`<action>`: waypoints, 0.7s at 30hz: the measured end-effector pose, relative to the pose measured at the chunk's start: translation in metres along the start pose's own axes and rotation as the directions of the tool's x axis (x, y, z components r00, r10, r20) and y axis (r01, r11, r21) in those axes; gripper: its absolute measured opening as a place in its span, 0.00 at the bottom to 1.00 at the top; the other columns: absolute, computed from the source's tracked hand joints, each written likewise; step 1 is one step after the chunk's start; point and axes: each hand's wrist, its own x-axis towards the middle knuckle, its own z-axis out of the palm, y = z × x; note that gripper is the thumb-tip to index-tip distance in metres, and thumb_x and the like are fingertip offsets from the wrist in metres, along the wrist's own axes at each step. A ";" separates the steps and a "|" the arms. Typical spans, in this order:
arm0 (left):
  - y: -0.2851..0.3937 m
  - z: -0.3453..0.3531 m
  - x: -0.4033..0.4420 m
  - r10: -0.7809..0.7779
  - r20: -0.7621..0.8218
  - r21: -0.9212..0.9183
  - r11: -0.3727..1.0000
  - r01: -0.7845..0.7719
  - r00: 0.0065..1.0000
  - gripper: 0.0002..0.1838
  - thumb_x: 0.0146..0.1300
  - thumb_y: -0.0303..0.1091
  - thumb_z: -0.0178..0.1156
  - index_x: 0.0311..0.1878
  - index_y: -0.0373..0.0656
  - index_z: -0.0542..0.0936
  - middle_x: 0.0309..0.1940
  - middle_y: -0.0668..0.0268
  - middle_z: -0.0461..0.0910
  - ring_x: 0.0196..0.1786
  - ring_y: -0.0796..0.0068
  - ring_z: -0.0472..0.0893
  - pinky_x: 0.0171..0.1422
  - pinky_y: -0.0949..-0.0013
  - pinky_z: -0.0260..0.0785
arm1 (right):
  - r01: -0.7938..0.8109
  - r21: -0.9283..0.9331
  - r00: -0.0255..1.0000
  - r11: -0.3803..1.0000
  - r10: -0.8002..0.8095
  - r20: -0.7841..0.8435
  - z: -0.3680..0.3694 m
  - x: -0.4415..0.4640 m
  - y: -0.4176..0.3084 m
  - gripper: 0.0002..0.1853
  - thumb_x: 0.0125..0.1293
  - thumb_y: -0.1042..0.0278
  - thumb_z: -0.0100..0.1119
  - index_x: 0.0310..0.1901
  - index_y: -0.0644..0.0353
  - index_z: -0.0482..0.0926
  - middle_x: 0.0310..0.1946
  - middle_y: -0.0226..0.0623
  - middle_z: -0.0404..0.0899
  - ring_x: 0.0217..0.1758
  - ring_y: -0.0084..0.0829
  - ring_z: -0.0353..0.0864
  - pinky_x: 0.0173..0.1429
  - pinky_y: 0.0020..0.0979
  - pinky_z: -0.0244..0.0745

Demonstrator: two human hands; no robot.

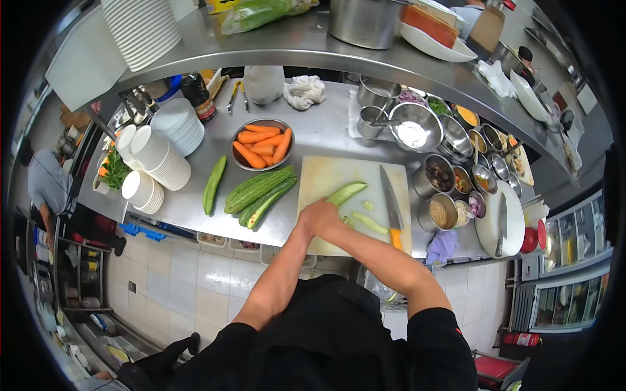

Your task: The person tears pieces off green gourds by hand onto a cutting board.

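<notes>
My left hand and my right hand overlap over the left part of a cutting board. The left hand is closed round the near end of a cut cucumber, whose pale inner face shows. My right hand is closed against the left one; its fingertips and anything in them are hidden. A pale green strip and a small cut piece lie on the board. To their right rests a knife with an orange handle, its blade pointing away from me.
Left of the board lie ridged green gourds, a slim cucumber and a bowl of carrots. Stacked white tubs stand farther left. Metal pots and bowls crowd the right. A steel shelf spans overhead. A purple cloth lies at the edge.
</notes>
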 end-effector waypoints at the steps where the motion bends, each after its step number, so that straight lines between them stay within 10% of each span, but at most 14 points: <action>1: 0.005 0.008 -0.006 0.076 0.047 0.268 0.960 -0.086 0.996 0.18 0.65 0.34 0.48 0.57 0.38 0.69 0.51 0.60 0.74 0.53 0.67 0.75 0.56 0.65 0.70 | 0.020 0.107 0.999 0.994 -0.023 0.027 -0.002 -0.001 0.005 0.09 0.56 0.69 0.54 0.35 0.57 0.83 0.38 0.40 0.82 0.44 0.35 0.82 0.43 0.34 0.76; 3: 0.015 0.027 -0.018 -0.131 -0.112 -0.195 0.975 0.107 0.985 0.18 0.65 0.34 0.48 0.56 0.38 0.70 0.50 0.61 0.75 0.52 0.67 0.75 0.54 0.65 0.70 | 0.040 0.318 0.995 0.947 -0.067 0.076 -0.005 -0.002 0.040 0.08 0.57 0.69 0.54 0.34 0.57 0.83 0.37 0.41 0.82 0.43 0.36 0.82 0.43 0.34 0.76; 7: 0.006 0.022 -0.006 -0.094 -0.120 -0.204 0.977 0.069 0.988 0.17 0.65 0.34 0.47 0.53 0.35 0.71 0.46 0.59 0.76 0.49 0.67 0.76 0.53 0.63 0.70 | -0.224 0.220 0.975 0.950 0.219 0.047 0.015 0.022 0.087 0.08 0.57 0.65 0.56 0.32 0.56 0.83 0.35 0.39 0.82 0.42 0.34 0.82 0.41 0.35 0.77; 13: 0.011 0.013 -0.005 -0.152 -0.039 -0.196 0.970 0.142 0.988 0.19 0.66 0.39 0.46 0.52 0.34 0.73 0.50 0.57 0.75 0.49 0.65 0.76 0.54 0.62 0.69 | -0.034 0.094 0.986 0.995 0.049 -0.159 0.024 -0.025 -0.003 0.08 0.52 0.67 0.56 0.31 0.59 0.82 0.31 0.42 0.82 0.37 0.37 0.83 0.40 0.35 0.77; 16: 0.013 0.013 -0.003 -0.178 -0.156 -0.323 0.939 0.120 0.972 0.27 0.66 0.49 0.43 0.53 0.32 0.73 0.52 0.55 0.74 0.53 0.61 0.73 0.58 0.60 0.65 | -0.038 0.505 0.999 0.862 0.044 0.000 0.011 -0.016 0.045 0.11 0.50 0.64 0.58 0.33 0.61 0.81 0.31 0.46 0.81 0.38 0.42 0.81 0.43 0.37 0.77; 21: 0.027 0.034 -0.016 -0.224 -0.147 -0.398 0.905 0.149 0.963 0.39 0.64 0.62 0.34 0.53 0.31 0.73 0.54 0.49 0.71 0.57 0.55 0.69 0.64 0.56 0.60 | -0.099 0.508 0.994 0.856 0.105 0.018 0.017 -0.009 0.055 0.19 0.45 0.59 0.64 0.37 0.62 0.79 0.35 0.48 0.80 0.40 0.43 0.80 0.45 0.39 0.76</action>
